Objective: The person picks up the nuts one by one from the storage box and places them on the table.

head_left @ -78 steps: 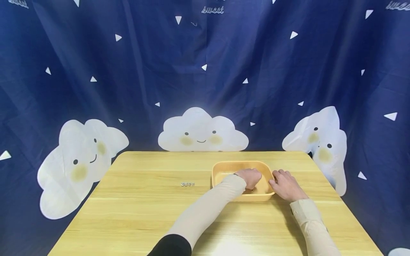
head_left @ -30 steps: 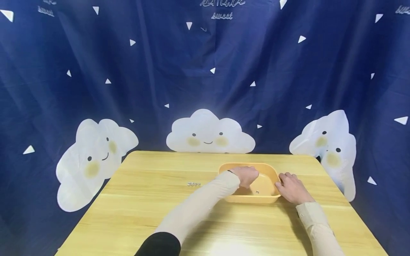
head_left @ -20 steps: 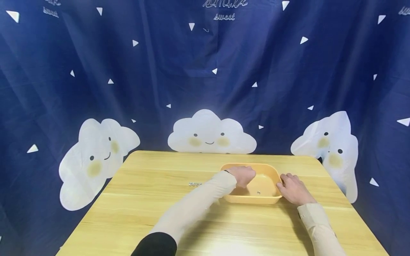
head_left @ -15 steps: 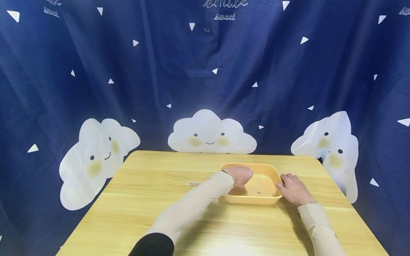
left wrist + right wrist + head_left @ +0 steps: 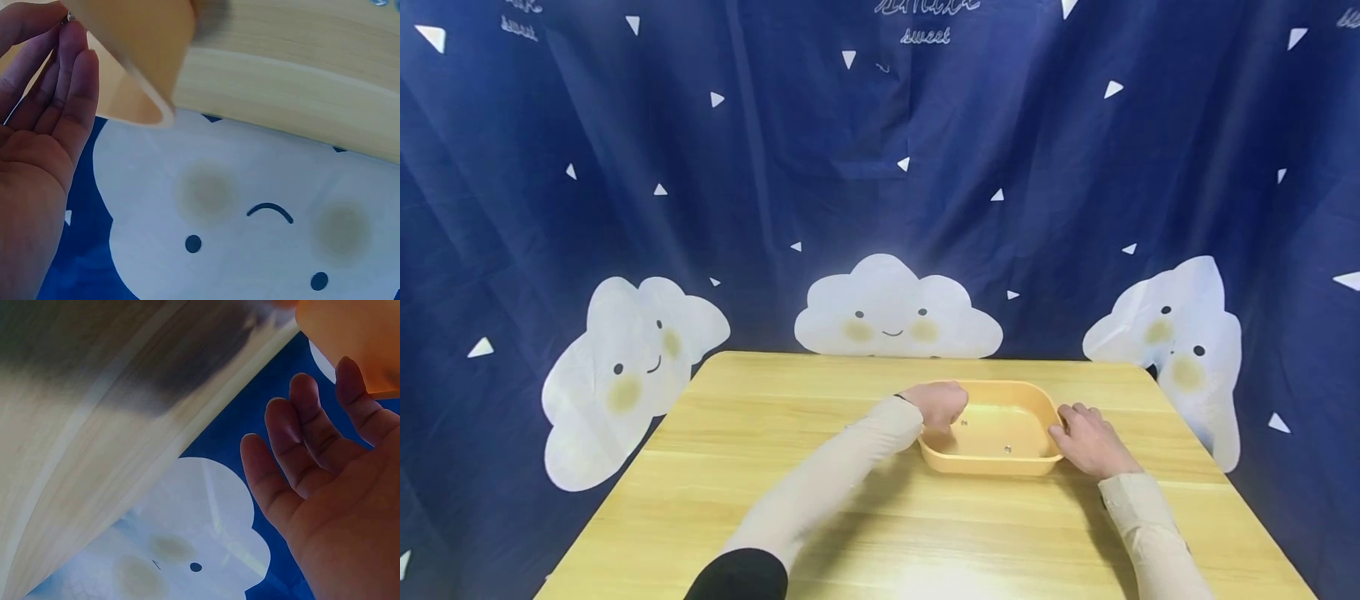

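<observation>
In the head view a shallow orange-yellow plastic tray [image 5: 992,467] stands on the table. My left hand [image 5: 942,404] is over its left end; in the left wrist view its thumb and fingertips pinch a tiny shiny silver piece [image 5: 70,17] by the tray wall. A small shiny piece [image 5: 1007,449] lies on the tray floor near the front, and a second shiny piece [image 5: 964,422] lies close to the left hand. My right hand [image 5: 1090,442] rests against the tray's right side, its fingers loosely bent in the right wrist view.
The wooden table [image 5: 737,467] backs onto a blue curtain [image 5: 820,150] with printed clouds. Left of the tray, the left sleeve [image 5: 842,462] covers most of a row of small shiny pieces; a clear one [image 5: 379,2] shows in the left wrist view.
My left hand has moved leftward across the tray to its left end. A second shiny piece now shows on the tray floor, and the sleeve covers more of the row. My right hand stays at the tray.
</observation>
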The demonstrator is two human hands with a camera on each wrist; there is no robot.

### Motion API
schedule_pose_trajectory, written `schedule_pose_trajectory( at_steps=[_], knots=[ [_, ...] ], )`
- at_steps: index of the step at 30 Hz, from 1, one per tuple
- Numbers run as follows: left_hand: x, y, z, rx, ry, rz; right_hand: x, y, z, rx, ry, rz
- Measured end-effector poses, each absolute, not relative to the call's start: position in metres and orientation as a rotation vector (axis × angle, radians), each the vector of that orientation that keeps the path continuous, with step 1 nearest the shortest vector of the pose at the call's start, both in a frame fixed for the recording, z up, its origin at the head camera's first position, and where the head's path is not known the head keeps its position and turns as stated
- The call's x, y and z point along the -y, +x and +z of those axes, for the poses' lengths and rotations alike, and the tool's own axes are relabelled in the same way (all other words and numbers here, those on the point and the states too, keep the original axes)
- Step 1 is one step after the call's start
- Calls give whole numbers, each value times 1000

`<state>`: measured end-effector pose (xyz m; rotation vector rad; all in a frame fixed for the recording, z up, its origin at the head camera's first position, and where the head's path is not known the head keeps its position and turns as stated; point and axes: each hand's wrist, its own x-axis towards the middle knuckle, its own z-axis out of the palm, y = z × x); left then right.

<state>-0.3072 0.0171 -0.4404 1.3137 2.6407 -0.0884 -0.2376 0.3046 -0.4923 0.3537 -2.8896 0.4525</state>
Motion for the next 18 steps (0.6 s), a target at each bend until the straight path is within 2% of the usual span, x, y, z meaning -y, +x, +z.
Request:
schedule_pose_trajectory(
  at_steps=[9,18],
  knots=[
    [0,-311,-441,-2630,1233,-13,-305,-238,-490,2895,368,464],
    [18,-308,-424,-2666,1237,-26,-306,-239,-490,2919,371,483]
  ],
)
